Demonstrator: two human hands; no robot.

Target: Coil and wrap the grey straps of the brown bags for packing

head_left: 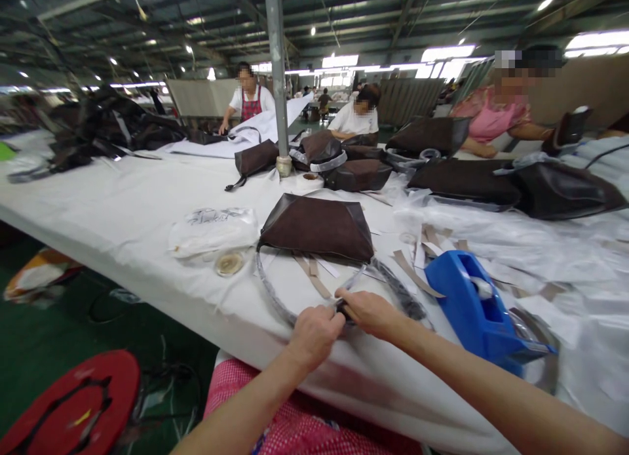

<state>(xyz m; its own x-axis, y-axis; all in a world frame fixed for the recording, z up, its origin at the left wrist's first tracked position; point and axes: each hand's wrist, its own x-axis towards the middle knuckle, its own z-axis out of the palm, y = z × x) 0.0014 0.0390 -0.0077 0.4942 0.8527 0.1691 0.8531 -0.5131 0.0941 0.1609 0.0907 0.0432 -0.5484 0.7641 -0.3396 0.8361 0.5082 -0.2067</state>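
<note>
A dark brown handbag (318, 227) lies on the white-covered table, its strap (275, 296) looping toward me with clear plastic wrapped round it. My left hand (317, 334) is closed on the strap near the table's front edge. Right beside it, my right hand (368, 311) pinches the same strap, the fingertips of both hands almost touching. A second plastic-wrapped strap part (400, 291) runs from the bag's right corner down past my right hand. The exact spot between my fingers is partly hidden.
To the right stands a blue tape dispenser (472, 311) among paper strips. A plastic packet (213, 231) and a tape roll (229, 263) lie left of the bag. More bags (358, 173) and a metal post (278, 75) are behind. Several people work across the table. A red stool (73, 402) is lower left.
</note>
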